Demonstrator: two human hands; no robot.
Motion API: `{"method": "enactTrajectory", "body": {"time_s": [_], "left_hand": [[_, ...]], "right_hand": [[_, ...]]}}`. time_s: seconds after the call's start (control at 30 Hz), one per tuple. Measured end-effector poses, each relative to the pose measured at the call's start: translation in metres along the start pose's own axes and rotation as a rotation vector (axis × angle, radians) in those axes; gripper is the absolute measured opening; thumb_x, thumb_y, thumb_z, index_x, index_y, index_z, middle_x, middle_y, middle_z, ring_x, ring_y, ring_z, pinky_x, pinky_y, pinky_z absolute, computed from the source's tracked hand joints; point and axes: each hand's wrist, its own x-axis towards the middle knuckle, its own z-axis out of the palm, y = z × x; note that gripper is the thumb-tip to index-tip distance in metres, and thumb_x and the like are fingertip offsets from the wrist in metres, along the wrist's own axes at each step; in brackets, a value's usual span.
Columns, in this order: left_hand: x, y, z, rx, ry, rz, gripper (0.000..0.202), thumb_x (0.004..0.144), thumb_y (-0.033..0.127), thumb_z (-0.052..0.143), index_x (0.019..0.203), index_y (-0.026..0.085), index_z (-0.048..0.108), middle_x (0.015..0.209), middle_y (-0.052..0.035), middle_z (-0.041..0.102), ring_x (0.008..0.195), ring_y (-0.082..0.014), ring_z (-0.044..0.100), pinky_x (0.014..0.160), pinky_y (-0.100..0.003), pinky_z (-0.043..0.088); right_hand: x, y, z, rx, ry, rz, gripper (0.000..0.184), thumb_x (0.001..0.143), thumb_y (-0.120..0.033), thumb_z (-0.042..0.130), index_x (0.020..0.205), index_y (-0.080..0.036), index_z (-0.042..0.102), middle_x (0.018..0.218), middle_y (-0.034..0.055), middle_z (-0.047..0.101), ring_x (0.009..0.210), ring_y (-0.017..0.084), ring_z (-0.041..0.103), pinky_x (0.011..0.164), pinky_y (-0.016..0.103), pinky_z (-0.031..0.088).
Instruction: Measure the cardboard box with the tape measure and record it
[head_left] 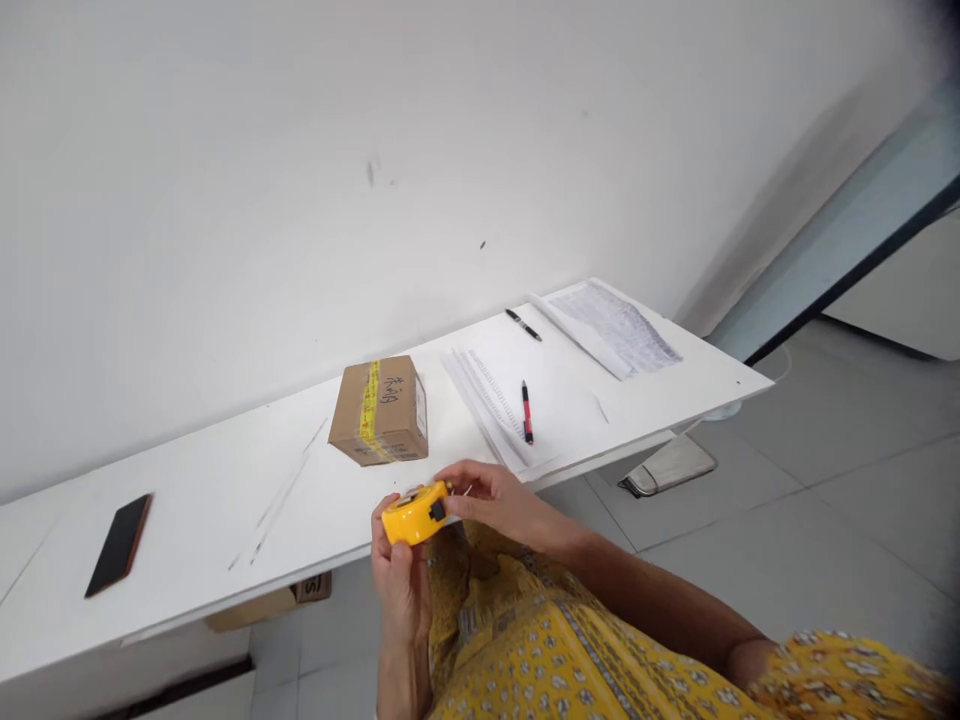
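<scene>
A yellow tape measure (414,518) with a black button is held at the table's front edge, close to my body. My left hand (403,580) grips its case from the left, thumb on the near side. At the mouth of the case, my right hand (491,500) has its thumb and fingers pinched together, with a short pale piece of the blade showing there. Just behind the tape measure, a brown cardboard box (382,410) with yellow tape and black handwriting sits on the white table (300,500).
Right of the box lie a notepad (487,400) with a red pen (527,412), a black pen (523,325) and a written sheet (619,330). A dark phone (120,545) rests at the left. The wall (300,200) borders the table's back. Another box (270,602) is underneath.
</scene>
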Motion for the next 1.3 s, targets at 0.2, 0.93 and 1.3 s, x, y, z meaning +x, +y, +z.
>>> {"method": "enactTrajectory", "body": {"time_s": [0.2,0.93,1.3], "left_hand": [[-0.006,0.003,-0.012,0.134,-0.122,-0.037,0.083,0.069,0.075,0.074,0.134,0.026,0.058,0.128,-0.0149,0.069,0.112,-0.0311,0.070,0.094,-0.042,0.059],[-0.014,0.041,-0.036,-0.046,-0.392,-0.250,0.082,0.062,0.065,0.083,0.129,0.020,0.069,0.111,-0.0163,0.074,0.063,-0.0230,0.068,0.052,-0.034,0.057],[0.042,0.079,-0.040,-0.170,-0.200,-0.229,0.055,0.073,0.051,0.076,0.111,0.012,0.071,0.107,-0.0175,0.073,0.054,-0.0115,0.059,0.042,-0.022,0.046]], "right_hand": [[0.008,-0.015,-0.008,0.040,-0.027,0.004,0.040,0.070,-0.040,0.083,0.102,-0.021,0.069,0.089,0.0016,0.068,0.076,0.014,0.061,0.075,0.031,0.051],[0.149,-0.085,-0.044,-0.213,0.047,-0.331,0.028,0.078,-0.043,0.076,0.091,-0.019,0.069,0.077,-0.0008,0.062,0.071,0.012,0.052,0.063,0.026,0.042],[0.270,-0.045,-0.024,-0.463,0.136,-0.166,0.019,0.080,-0.035,0.071,0.078,-0.016,0.065,0.077,0.0014,0.064,0.072,0.014,0.053,0.067,0.027,0.041]]}}
